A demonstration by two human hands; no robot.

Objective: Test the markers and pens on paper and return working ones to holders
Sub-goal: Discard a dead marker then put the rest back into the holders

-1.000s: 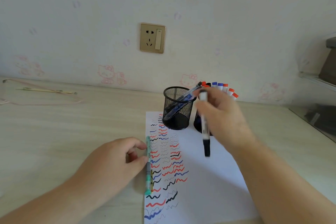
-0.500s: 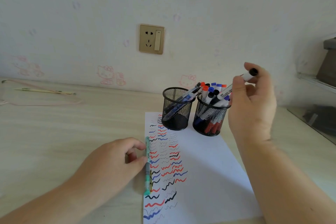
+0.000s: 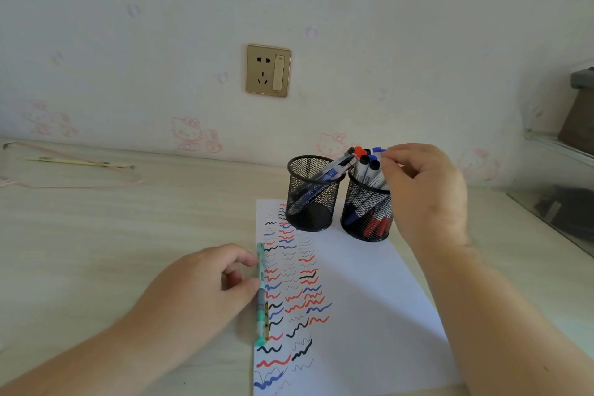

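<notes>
A white paper (image 3: 369, 315) covered in red, blue and black test squiggles lies on the desk. Two black mesh holders stand on its far end. The left holder (image 3: 313, 196) has pens leaning in it. The right holder (image 3: 364, 219) is packed with markers with red, blue and black caps. My right hand (image 3: 424, 190) hovers over the right holder, its fingertips pinching the top of a marker (image 3: 374, 177) standing in it. My left hand (image 3: 199, 292) rests on the desk, loosely curled. Its thumb and forefinger touch a green pen (image 3: 261, 292) lying along the paper's left edge.
A gold wall socket (image 3: 268, 71) is above the desk. A thin pink cord and a stick (image 3: 80, 163) lie at the far left. A glass shelf edge (image 3: 559, 145) with dark items juts in at the right.
My right hand carried the black-capped marker from above the paper to the right holder and lowered it in. My left hand and the green pen have stayed put.
</notes>
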